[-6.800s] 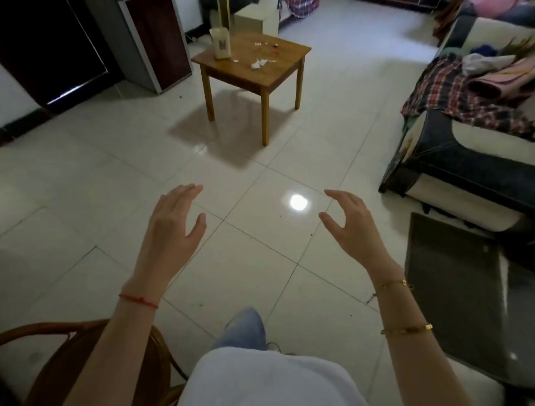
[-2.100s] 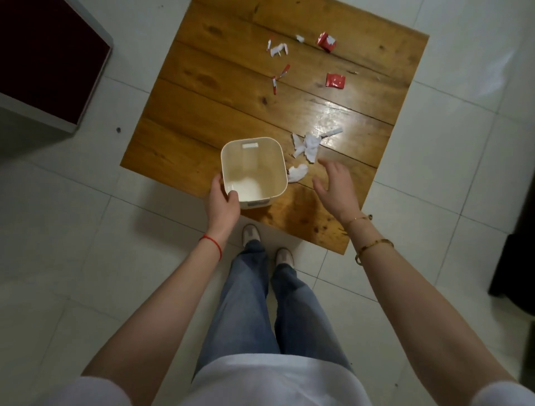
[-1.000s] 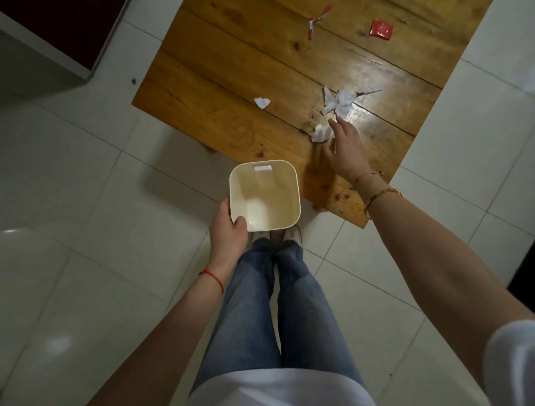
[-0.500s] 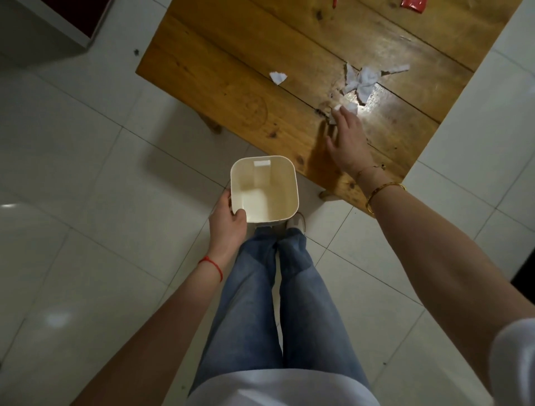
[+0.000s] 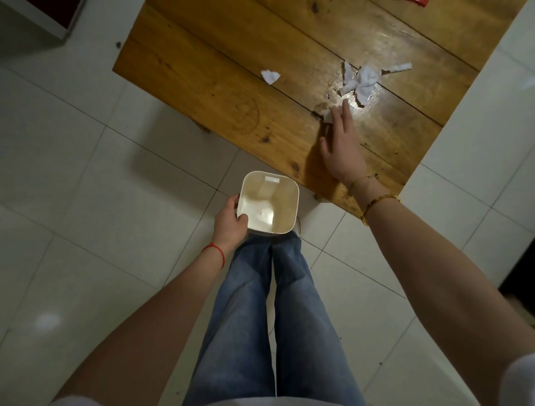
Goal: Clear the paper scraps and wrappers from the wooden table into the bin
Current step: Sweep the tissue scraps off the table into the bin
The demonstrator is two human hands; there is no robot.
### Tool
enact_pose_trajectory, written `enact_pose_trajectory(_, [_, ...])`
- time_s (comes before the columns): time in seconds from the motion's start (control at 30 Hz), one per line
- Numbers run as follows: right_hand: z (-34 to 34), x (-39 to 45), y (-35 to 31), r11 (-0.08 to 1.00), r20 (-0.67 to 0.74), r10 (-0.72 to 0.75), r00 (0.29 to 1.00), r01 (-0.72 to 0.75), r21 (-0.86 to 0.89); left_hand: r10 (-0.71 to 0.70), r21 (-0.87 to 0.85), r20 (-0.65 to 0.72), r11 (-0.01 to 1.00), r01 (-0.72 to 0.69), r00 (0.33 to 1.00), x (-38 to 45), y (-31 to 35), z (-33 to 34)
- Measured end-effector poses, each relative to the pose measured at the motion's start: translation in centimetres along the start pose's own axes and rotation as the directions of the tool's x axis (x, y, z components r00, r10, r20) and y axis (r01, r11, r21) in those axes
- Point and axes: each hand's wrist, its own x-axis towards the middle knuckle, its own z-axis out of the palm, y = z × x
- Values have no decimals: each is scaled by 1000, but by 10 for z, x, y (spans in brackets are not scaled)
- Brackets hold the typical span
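Note:
My left hand (image 5: pixel 231 221) grips the near rim of a cream square bin (image 5: pixel 269 203), held just below the wooden table's (image 5: pixel 220 87) front edge, above my legs. My right hand (image 5: pixel 341 145) lies flat on the table with fingers extended, its fingertips pressing on a small white paper scrap (image 5: pixel 330 116). Just beyond the fingers sits a cluster of torn white paper scraps (image 5: pixel 362 81). One lone white scrap (image 5: pixel 270 76) lies further left. A red wrapper (image 5: pixel 418 1) barely shows at the top edge.
White tiled floor surrounds the table. A dark-fronted cabinet (image 5: pixel 37 17) stands at the top left. My jeans-clad legs (image 5: pixel 269 318) are directly under the bin. A dark object sits at the right edge (image 5: pixel 521 275).
My left hand has lifted the bin off the table and lowered it to the front edge. My right hand has reached onto the paper scrap and drags it towards the edge.

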Motion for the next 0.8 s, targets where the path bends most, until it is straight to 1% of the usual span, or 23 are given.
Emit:
enact_pose_trajectory(0.1, [0, 5, -1, 1000, 7, 23, 1000, -23, -11, -5, -6, 26, 1000, 5, 1000, 7, 0, 5])
enact_pose_trajectory(0.17, [2, 5, -3, 1000, 39, 3, 999, -3, -3, -6, -10, 29, 1000, 6, 1000, 12, 2, 9])
enact_pose_trajectory(0.3, [8, -9, -11, 989, 107, -141, 984, 144, -26, -18, -52, 49, 998, 21, 999, 22, 10, 16])
enact_pose_trajectory(0.43, [20, -38, -21, 953, 192, -293, 937, 302, -17, -39, -68, 50, 997, 42, 998, 30, 17, 21])
enact_pose_trajectory(0.5, [25, -48, -23, 942, 167, -329, 930, 335, -8, -38, -67, 56, 997, 42, 998, 33, 18, 22])
enact_pose_trajectory(0.57, [24, -47, -23, 951, 95, -304, 948, 307, -22, -33, -77, 61, 996, 38, 998, 36, 18, 22])
enact_pose_trajectory(0.63, [19, -37, -23, 969, 53, -241, 969, 244, -43, -36, -80, 67, 996, 41, 997, 38, 18, 21])
enact_pose_trajectory(0.7, [12, -26, -21, 975, 67, -213, 975, 217, -58, -39, -77, 75, 996, 44, 996, 40, 17, 20])
enact_pose_trajectory(0.8, [7, -14, -18, 965, 151, -243, 958, 254, -60, -54, -81, 79, 995, 60, 995, 42, 17, 18])
